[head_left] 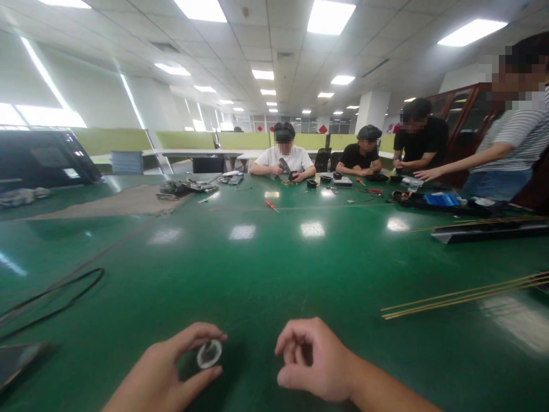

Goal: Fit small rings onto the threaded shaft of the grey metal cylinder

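Near the bottom of the head view, my left hand (171, 366) pinches a small round whitish ring-like piece (210, 355) between thumb and fingers. The piece looks partly clear, with a darker middle; its exact kind cannot be made out. To its right, above the green table (240, 269), my right hand (315, 360) has its fingers loosely curled. A gap shows between the right thumb and forefinger, and nothing is visible between them. The two hands are apart from each other.
Thin brass-coloured rods (454, 296) lie at right, near a black channel (489, 230). A black cable (64, 297) curves at left. A red screwdriver (270, 204) lies farther off. Several people sit or stand around the far side, among electronic parts (186, 187).
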A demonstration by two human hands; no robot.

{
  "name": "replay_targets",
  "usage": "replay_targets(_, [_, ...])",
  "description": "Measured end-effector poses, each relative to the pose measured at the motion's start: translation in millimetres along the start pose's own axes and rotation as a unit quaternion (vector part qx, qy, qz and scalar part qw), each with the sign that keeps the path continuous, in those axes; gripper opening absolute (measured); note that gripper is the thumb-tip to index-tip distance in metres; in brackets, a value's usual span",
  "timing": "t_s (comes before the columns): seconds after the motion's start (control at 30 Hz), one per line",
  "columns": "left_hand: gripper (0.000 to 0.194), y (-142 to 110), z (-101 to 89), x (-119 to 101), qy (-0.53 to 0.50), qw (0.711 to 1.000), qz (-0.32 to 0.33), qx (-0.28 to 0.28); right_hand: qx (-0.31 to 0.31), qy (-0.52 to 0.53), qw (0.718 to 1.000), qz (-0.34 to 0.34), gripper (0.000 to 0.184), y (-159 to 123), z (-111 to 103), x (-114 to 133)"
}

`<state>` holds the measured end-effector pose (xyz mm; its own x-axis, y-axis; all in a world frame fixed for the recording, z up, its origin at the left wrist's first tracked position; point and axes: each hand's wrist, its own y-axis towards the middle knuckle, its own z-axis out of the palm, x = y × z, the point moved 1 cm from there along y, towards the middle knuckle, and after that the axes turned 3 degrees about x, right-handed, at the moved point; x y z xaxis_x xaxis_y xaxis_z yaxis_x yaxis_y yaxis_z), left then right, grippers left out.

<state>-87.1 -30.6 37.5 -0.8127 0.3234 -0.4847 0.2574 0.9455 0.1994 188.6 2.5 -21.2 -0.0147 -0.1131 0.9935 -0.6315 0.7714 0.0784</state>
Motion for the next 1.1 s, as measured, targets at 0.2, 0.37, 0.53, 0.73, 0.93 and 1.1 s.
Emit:
replay_targets(0.2, [0.024,52.5,36.3,-41.0,-0.05,0.99,0.098,0.084,-0.119,-0.199,0.972,-0.024,0.069,1.5,-2.7,2.2])
replay_targets(0.37, [0.03,48.8,54.2,-20.8,-0.061,0.983,0.163,0.064,-0.121,-0.223,0.967,-0.007,0.066,1.3,-3.1,1.7])
replay_targets(0.53, [0.043,41.2,63.1,-5.6,-0.082,0.984,0.148,0.055,-0.121,-0.206,0.971,-0.003,0.058,2.1,-1.2,0.6])
replay_targets(0.73, [0.051,38.9,67.7,-7.5,-0.116,0.985,0.107,0.066,-0.099,-0.218,0.971,-0.004,0.036,2.0,-1.3,2.2])
replay_targets(0.93, [0.041,39.6,65.2,-12.0,-0.125,0.983,0.096,0.088,-0.094,-0.228,0.969,-0.003,0.031,1.3,-1.7,4.3])
replay_targets(1.1, [0.03,40.5,62.2,-16.3,-0.126,0.981,0.089,0.114,-0.086,-0.23,0.969,-0.008,0.028,1.0,-2.1,6.5])
